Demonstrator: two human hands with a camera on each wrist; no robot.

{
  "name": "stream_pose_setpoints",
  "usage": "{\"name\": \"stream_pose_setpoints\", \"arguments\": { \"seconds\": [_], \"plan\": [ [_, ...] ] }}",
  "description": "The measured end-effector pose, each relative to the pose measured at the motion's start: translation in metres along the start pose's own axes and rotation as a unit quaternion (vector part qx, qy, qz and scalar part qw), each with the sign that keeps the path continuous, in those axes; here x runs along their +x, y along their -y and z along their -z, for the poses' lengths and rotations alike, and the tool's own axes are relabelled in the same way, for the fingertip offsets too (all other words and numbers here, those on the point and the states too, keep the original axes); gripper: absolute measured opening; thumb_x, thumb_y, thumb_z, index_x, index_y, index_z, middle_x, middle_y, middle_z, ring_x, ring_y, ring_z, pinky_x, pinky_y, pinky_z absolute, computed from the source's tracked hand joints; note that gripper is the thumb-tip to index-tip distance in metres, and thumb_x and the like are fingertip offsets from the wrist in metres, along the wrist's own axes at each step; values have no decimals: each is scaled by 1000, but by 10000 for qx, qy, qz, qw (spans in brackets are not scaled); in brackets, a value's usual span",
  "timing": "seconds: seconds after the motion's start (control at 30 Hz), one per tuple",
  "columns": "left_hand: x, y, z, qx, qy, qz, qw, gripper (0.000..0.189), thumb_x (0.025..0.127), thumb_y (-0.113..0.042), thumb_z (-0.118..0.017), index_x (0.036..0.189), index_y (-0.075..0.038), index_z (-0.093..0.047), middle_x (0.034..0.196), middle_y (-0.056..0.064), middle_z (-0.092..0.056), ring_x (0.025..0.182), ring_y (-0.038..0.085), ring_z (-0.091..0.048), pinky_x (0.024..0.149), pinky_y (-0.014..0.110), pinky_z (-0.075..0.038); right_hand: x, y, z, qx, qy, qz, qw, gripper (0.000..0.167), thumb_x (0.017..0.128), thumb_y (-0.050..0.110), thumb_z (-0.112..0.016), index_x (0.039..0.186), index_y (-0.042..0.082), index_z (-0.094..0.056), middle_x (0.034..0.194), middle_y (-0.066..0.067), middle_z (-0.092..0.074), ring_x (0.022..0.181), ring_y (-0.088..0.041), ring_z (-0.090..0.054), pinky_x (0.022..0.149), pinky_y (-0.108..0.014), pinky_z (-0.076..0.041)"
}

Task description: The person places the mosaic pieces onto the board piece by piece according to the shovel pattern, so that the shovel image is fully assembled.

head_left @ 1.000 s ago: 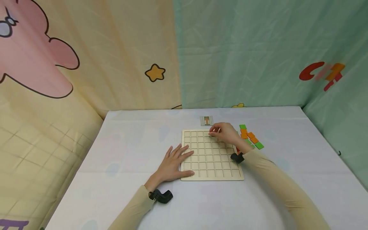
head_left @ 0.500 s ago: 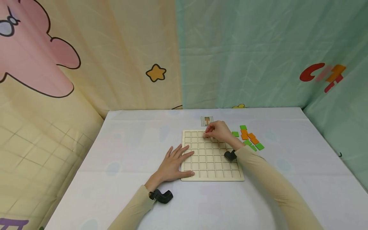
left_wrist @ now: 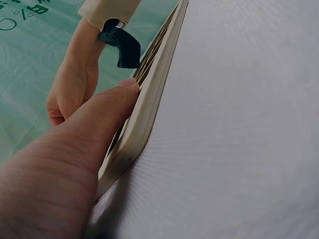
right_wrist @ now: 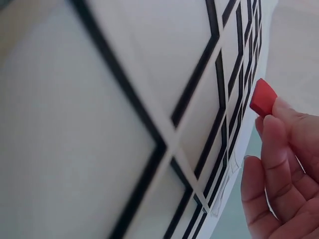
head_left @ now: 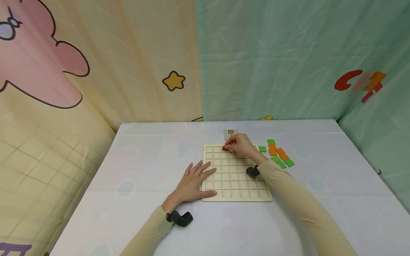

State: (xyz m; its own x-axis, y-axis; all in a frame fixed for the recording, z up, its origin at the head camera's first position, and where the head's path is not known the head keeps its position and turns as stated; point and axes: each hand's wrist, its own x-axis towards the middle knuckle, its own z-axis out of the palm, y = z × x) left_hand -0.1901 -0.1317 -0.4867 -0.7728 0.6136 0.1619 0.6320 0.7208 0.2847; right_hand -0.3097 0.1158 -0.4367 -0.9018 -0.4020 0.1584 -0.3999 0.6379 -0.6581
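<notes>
A pale wooden grid board (head_left: 229, 177) lies on the white table. My left hand (head_left: 192, 181) rests on the board's left edge with its fingers spread. In the left wrist view, the left thumb (left_wrist: 119, 99) presses on the rim. Over the far rows of the board, my right hand (head_left: 241, 145) pinches a red tile (head_left: 225, 148) between thumb and fingertips. The right wrist view shows this red tile (right_wrist: 263, 97) held tilted, close to the grid lines. Whether it touches the board cannot be told.
Several green tiles (head_left: 275, 159) and orange tiles (head_left: 272, 152) lie loose to the right of the board. Behind the board lies a small printed pattern card (head_left: 226, 135), partly covered by the right hand. Patterned curtains (head_left: 256, 71) hang around the table (head_left: 128, 170).
My right hand has moved left along the board's far rows, bringing the red tile into view. The loose green tile beside the board is now uncovered. My left hand has stayed put.
</notes>
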Motion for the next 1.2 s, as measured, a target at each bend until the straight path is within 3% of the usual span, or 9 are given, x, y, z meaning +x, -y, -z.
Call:
{"name": "stream_pose_setpoints", "arguments": {
  "seconds": [0.37, 0.73, 1.2],
  "plan": [
    [0, 0, -1, -5, -68, -45, 10000, 82, 84, -71, -48, 149, -26, -32, 156, 2, -20, 143, 27, -8, 111, 52, 0, 4, -2, -1, -277, 352, 101, 9989, 9, 90, 11, -66, 94, 7, -73, 82, 0, -67, 66, -15, -56, 59, -31, -47],
    [1, 0, 0, -3, -32, 23, 10000, 80, 84, -70, -50, 149, -27, -32, 156, 2, -20, 143, 27, -7, 111, 51, 1, 7, -2, -1, -148, 572, 6, 9983, 10, 91, 9, -64, 95, 4, -71, 83, -4, -65, 68, -17, -57, 61, -32, -47],
    [1, 1, -1, -86, -96, -27, 9999, 81, 83, -70, -50, 149, -25, -34, 156, 2, -20, 143, 26, -6, 111, 51, 1, 18, 3, 1, -84, 965, -564, 9937, 6, 90, 6, -65, 91, 5, -71, 85, -6, -64, 71, -19, -57, 64, -31, -47]
  ]
}}
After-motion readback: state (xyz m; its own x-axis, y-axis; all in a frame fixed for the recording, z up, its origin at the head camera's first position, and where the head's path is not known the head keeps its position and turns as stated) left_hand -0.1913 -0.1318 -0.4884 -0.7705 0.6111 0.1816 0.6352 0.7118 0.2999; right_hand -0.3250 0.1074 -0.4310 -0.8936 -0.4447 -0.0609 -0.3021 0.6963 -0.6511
